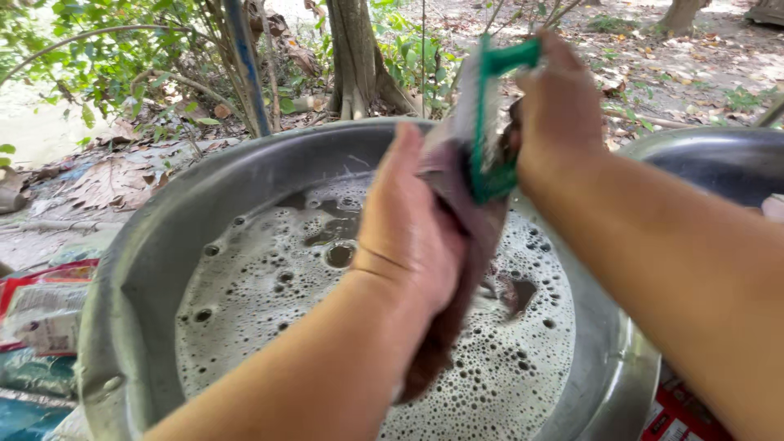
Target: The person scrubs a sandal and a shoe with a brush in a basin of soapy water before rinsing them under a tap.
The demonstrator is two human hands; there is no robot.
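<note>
My left hand grips a wet brownish-purple cloth and holds it up over a large metal basin of grey soapy water with bubbles. Part of the cloth hangs down toward the foam. My right hand is closed around a green-handled scrubbing brush and presses it against the upper part of the cloth. The bristles are mostly hidden against the fabric.
A second metal basin stands at the right. Red and white packets lie at the left, another red pack at bottom right. Behind are a tree trunk, a blue pole, green shrubs and leaf-strewn ground.
</note>
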